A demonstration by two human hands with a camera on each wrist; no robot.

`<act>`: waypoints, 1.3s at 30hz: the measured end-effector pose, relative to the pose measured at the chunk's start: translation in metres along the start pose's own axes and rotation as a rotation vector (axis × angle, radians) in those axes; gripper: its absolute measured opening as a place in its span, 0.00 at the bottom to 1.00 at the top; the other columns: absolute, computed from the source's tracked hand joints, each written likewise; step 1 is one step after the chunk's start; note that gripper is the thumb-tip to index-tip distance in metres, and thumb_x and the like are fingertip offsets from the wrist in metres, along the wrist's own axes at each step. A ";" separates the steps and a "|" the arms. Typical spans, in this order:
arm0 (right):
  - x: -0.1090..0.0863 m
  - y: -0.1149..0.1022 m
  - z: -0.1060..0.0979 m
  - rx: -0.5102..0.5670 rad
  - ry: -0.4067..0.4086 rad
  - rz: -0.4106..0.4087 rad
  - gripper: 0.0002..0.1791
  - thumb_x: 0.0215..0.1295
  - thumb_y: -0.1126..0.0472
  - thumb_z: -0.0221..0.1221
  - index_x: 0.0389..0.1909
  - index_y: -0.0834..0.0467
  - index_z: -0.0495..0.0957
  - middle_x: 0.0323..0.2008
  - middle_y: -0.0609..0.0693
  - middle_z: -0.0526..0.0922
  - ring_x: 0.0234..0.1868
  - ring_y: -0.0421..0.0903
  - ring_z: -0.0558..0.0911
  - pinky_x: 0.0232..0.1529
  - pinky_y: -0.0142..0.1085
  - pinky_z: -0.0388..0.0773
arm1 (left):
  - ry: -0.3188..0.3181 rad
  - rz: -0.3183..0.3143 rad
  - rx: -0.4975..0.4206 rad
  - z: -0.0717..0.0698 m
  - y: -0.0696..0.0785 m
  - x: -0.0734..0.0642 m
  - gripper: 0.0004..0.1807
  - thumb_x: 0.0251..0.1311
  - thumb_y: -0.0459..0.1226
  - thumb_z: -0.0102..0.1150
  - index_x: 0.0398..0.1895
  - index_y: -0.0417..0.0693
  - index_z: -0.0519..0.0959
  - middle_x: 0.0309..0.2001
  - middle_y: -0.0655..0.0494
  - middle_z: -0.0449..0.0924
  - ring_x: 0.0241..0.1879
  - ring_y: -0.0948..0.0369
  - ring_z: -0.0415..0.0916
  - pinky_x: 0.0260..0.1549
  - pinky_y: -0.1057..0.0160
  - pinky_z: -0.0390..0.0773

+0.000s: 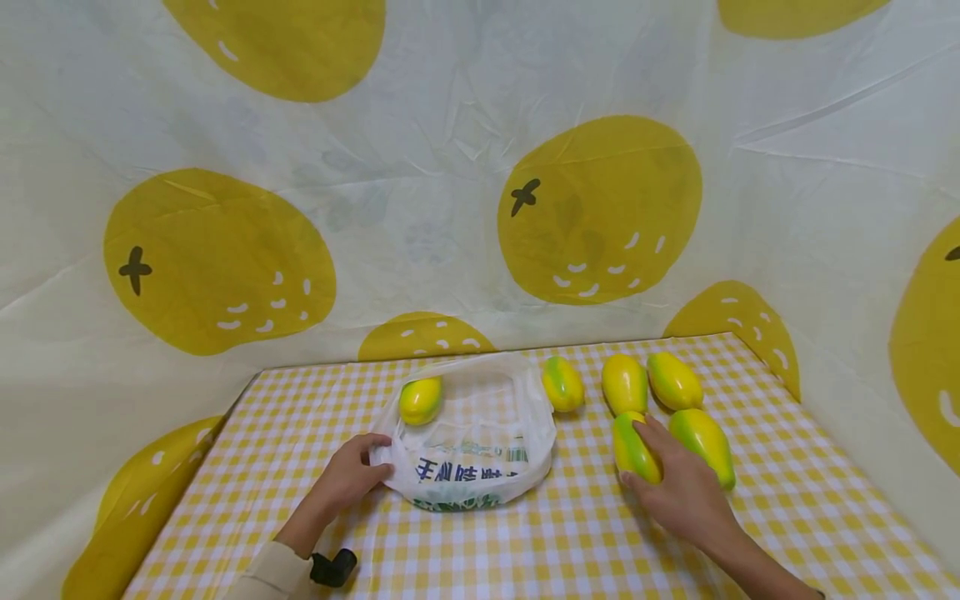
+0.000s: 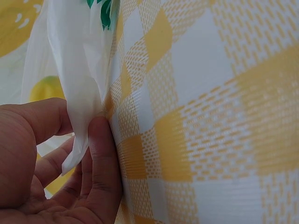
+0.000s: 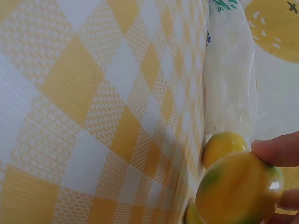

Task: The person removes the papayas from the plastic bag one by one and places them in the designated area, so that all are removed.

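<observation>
A white plastic bag [image 1: 536,467] with dark printed characters lies on the table, its mouth spread wide. My left hand [image 1: 351,473] holds the bag's left edge, the thin film between thumb and fingers [image 2: 100,154]. Inside the bag, toward the back left, is one yellow-green mango [image 1: 421,402]. On the right, my right hand [image 1: 686,487] grips another glossy mango [image 1: 632,446] from above, thumb and fingers [image 3: 280,150] on opposite sides. Close around it are more mangoes: one behind [image 1: 624,383], one at back right [image 1: 675,381] and one to the right [image 1: 702,444].
Just off the bag's right rim sits a further mango [image 1: 562,384]. A yellow-and-white checked cloth [image 1: 555,550] covers the table. Behind and beside it hangs a pale curtain [image 1: 420,225] printed with big yellow fruit. A black object [image 1: 333,568] shows by the left sleeve.
</observation>
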State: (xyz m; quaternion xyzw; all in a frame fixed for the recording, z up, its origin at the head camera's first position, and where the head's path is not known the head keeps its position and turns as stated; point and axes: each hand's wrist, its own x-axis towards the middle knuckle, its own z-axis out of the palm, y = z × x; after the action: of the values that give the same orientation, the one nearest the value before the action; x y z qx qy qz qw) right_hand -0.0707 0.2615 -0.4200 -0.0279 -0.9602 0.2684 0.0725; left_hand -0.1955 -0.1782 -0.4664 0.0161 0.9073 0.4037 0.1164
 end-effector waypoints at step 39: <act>0.005 0.012 0.003 0.001 0.009 0.010 0.43 0.61 0.55 0.71 0.73 0.68 0.68 0.73 0.72 0.67 0.72 0.73 0.69 0.63 0.68 0.71 | 0.002 0.000 0.000 -0.001 0.002 -0.002 0.24 0.63 0.36 0.69 0.62 0.44 0.80 0.52 0.45 0.78 0.45 0.54 0.73 0.41 0.62 0.73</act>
State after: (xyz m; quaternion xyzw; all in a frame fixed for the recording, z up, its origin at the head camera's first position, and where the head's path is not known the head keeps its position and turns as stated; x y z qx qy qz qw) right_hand -0.0756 0.2705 -0.4285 -0.0341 -0.9595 0.2693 0.0753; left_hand -0.1937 -0.1775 -0.4641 0.0156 0.9073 0.4039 0.1155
